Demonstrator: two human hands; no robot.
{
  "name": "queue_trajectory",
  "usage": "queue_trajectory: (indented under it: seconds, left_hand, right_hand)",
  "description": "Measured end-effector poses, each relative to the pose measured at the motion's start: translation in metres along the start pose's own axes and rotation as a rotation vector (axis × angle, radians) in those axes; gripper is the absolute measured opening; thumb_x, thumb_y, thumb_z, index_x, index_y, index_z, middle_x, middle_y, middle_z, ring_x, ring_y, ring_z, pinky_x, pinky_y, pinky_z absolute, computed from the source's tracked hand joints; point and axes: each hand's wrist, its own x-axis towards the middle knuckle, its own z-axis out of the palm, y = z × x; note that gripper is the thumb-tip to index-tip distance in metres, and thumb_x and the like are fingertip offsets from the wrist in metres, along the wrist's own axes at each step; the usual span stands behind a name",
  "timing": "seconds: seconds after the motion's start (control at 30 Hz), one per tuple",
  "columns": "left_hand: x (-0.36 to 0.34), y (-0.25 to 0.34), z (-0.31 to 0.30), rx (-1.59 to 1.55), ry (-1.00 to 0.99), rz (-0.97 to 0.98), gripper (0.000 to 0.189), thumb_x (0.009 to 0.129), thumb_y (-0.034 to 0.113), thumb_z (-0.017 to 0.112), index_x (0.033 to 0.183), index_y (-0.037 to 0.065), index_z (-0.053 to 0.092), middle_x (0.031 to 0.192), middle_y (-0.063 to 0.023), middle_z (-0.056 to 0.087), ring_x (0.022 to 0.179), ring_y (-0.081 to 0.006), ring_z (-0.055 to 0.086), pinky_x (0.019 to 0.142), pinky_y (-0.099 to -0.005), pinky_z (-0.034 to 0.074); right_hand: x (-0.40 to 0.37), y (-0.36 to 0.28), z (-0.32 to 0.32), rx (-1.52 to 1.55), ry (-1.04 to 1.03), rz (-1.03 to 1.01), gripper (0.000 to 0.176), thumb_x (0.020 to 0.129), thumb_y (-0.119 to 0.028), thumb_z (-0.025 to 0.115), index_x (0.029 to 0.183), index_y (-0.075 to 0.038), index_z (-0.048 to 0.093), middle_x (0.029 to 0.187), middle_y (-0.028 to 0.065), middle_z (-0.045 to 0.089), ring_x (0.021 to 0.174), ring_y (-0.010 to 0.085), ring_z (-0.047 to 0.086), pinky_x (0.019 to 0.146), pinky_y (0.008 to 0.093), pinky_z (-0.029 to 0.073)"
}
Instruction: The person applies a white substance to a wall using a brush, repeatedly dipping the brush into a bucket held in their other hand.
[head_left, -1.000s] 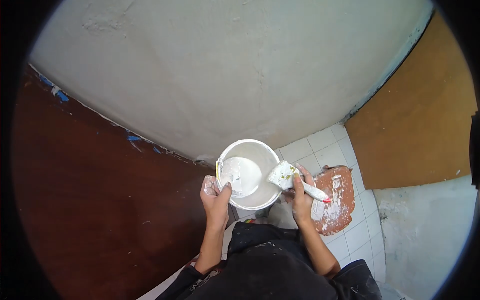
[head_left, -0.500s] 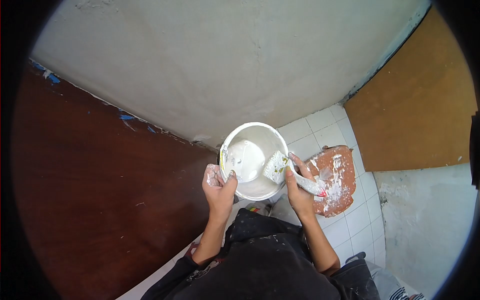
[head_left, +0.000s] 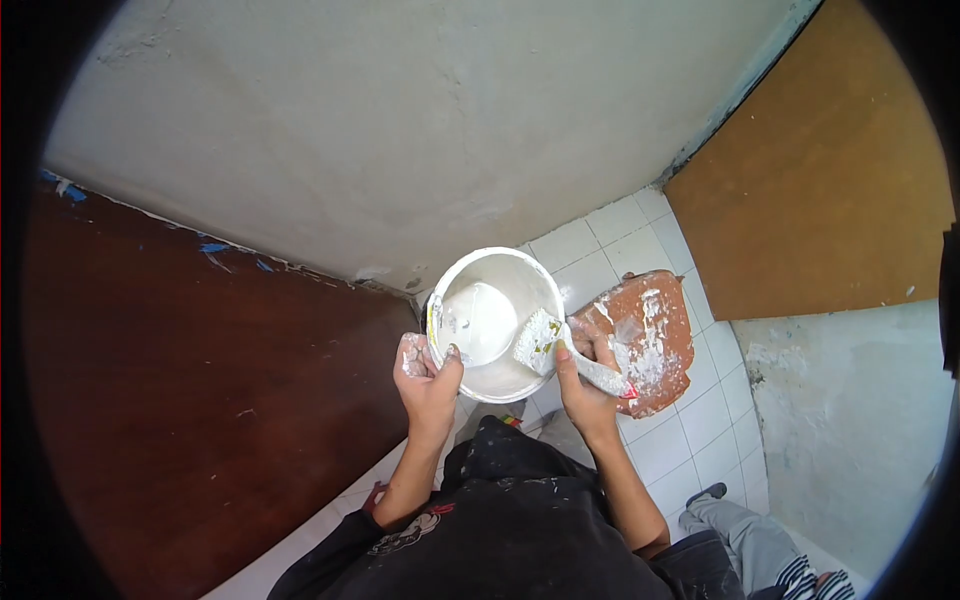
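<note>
A white bucket (head_left: 466,262) is held up in front of my body, with white paint at its bottom. My left hand (head_left: 428,385) grips the bucket's left rim, thumb over the edge and fingers outside. At the right rim, my right hand (head_left: 588,385) holds a paint-caked brush (head_left: 600,377) by its handle. The bristle end lies inside the bucket against its right wall. Some fingers of my right hand are hidden behind the brush and bucket. Both hands have white smears.
A paint-splattered reddish-brown slab (head_left: 650,345) lies on the white tiled floor (head_left: 665,448) at right. A dark brown panel (head_left: 220,370) stands left, a light brown one (head_left: 820,180) at upper right. A pale wall (head_left: 330,120) rises ahead. Another person's leg (head_left: 735,530) shows at lower right.
The view has shifted, so the wall, slab and bucket appear a little further left. More of the other person's leg shows. Both hands keep their hold.
</note>
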Motion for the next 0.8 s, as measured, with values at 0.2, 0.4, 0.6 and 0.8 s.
queue_trajectory:
  seconds: [0.2,0.4,0.6,0.8]
  left_hand:
    - [-0.034,-0.003,0.041,0.048,-0.037,-0.005,0.02,0.084,-0.011,0.061,0.094,0.002,0.05,0.091,-0.0015,0.056,0.085,-0.0057,0.054,0.075,-0.0206,0.044]
    - [-0.081,-0.014,0.088,0.038,0.003,0.028,0.021,0.084,-0.011,0.062,0.093,0.002,0.048,0.091,-0.0009,0.052,0.084,-0.0056,0.053,0.075,-0.0194,0.044]
    - [-0.126,-0.024,0.123,0.048,0.057,0.066,0.022,0.084,-0.011,0.063,0.092,0.003,0.048,0.09,-0.0001,0.049,0.083,-0.0055,0.052,0.074,-0.0186,0.043]
    - [-0.16,-0.038,0.142,0.045,0.089,0.045,0.023,0.083,-0.011,0.064,0.092,0.003,0.048,0.09,-0.0004,0.05,0.083,-0.0053,0.053,0.073,-0.0185,0.044]
  right_hand:
    - [0.004,0.006,-0.048,-0.108,-0.015,-0.018,0.037,0.089,-0.01,0.069,0.124,-0.001,0.06,0.083,0.0124,0.07,0.08,0.0158,0.068,0.072,0.0312,0.053]
    - [0.01,0.002,-0.106,-0.385,-0.026,-0.254,0.035,0.083,-0.012,0.074,0.116,-0.004,0.067,0.081,0.013,0.07,0.072,0.0241,0.064,0.068,0.036,0.052]
    - [0.002,0.001,-0.157,-0.331,-0.045,-0.253,0.036,0.08,-0.014,0.075,0.115,-0.006,0.07,0.079,0.0118,0.069,0.073,0.0245,0.062,0.069,0.0361,0.051]
    - [-0.01,0.001,-0.186,-0.56,-0.044,-0.228,0.032,0.079,-0.023,0.076,0.107,-0.008,0.075,0.08,0.0148,0.063,0.072,0.0297,0.058,0.069,0.0409,0.046]
